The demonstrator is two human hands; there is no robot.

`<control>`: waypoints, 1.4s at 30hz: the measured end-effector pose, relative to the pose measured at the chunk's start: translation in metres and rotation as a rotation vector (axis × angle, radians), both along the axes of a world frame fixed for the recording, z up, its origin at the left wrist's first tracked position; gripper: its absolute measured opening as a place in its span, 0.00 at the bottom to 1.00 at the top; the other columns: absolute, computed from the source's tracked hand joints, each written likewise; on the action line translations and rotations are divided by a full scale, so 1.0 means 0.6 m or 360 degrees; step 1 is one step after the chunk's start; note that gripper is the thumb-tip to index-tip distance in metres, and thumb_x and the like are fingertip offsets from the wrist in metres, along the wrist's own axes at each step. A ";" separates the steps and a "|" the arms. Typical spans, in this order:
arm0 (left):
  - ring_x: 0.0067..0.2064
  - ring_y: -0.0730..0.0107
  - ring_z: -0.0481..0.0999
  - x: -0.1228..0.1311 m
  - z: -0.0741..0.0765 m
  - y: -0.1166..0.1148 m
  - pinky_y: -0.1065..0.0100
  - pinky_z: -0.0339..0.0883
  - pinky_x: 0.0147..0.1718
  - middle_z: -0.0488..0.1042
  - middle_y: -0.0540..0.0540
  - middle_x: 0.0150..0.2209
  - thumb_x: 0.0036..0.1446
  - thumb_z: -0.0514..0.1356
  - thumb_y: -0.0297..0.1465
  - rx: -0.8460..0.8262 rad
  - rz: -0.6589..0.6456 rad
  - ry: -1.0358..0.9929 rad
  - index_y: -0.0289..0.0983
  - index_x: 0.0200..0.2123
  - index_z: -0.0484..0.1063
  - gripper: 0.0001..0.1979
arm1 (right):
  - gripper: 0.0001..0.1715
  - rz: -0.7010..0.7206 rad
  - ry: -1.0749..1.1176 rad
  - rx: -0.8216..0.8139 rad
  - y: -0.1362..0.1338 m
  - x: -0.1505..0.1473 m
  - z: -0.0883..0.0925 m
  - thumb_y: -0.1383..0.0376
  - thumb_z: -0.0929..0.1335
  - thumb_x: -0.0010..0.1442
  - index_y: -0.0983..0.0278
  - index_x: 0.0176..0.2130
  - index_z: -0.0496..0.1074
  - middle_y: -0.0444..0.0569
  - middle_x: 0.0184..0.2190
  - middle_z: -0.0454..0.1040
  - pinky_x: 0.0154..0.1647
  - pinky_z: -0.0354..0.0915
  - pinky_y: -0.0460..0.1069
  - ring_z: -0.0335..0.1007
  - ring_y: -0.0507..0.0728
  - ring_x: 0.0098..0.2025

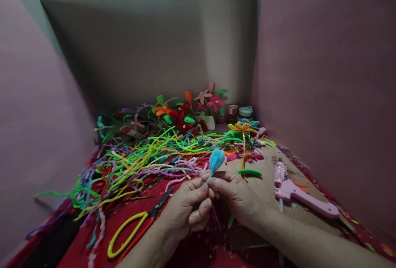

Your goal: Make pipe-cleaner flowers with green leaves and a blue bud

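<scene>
Between my two hands stands a blue pipe-cleaner petal (217, 160), a rounded loop with a thin twisted stem below it. My left hand (195, 202) pinches the stem from the left, its fingers curled. From the right, my right hand (236, 193) grips the same stem between thumb and fingers. The stem's lower end is hidden by the fingers. Beside my left wrist lie scissors (151, 214) with yellow and red-orange handles, partly covered by the forearm. A green pipe-cleaner leaf (249, 173) rests just beyond my right hand.
Loose multicoloured pipe cleaners (154, 152) spread across the red cloth (123, 214). Finished pipe-cleaner flowers (185, 111) stand at the back. A pink glue gun (306, 198) lies on the brown board (262, 235) at right. A jar (245, 113) and a can (232, 113) stand near the back panel (148, 53).
</scene>
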State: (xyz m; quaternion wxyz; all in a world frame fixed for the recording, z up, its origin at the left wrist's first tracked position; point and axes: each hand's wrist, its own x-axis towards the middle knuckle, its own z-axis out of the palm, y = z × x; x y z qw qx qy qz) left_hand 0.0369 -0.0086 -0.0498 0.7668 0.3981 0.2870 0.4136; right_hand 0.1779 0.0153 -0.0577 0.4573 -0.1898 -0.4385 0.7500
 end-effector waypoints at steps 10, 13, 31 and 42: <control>0.12 0.80 0.60 0.028 0.010 -0.018 0.77 0.51 0.11 0.68 0.54 0.17 0.55 0.57 0.38 0.0479 0.0572 0.1041 0.37 0.31 0.67 0.10 | 0.10 -0.0011 0.0019 -0.0131 -0.003 -0.002 -0.001 0.60 0.70 0.52 0.66 0.30 0.71 0.41 0.18 0.67 0.21 0.62 0.47 0.64 0.51 0.17; 0.19 0.75 0.67 0.027 0.001 -0.021 0.74 0.59 0.18 0.69 0.54 0.21 0.54 0.58 0.34 0.0929 0.0777 0.1406 0.39 0.35 0.68 0.07 | 0.07 -0.0161 -0.0008 -0.0073 -0.005 0.001 0.005 0.64 0.71 0.50 0.66 0.29 0.73 0.43 0.24 0.70 0.34 0.65 0.48 0.68 0.51 0.28; 0.26 0.74 0.72 0.007 -0.015 -0.018 0.74 0.62 0.28 0.74 0.48 0.28 0.59 0.49 0.26 0.1638 0.0869 0.1854 0.38 0.42 0.69 0.11 | 0.06 -0.0273 -0.0143 0.0077 -0.010 0.002 -0.001 0.64 0.71 0.52 0.63 0.32 0.77 0.42 0.26 0.72 0.39 0.61 0.48 0.64 0.52 0.32; 0.14 0.82 0.54 0.024 0.027 -0.024 0.78 0.48 0.13 0.59 0.57 0.15 0.55 0.55 0.36 0.0609 0.0609 0.1035 0.36 0.24 0.66 0.11 | 0.06 -0.0164 -0.0049 0.0050 -0.006 0.001 -0.001 0.63 0.71 0.51 0.64 0.29 0.75 0.43 0.26 0.72 0.34 0.62 0.47 0.65 0.51 0.30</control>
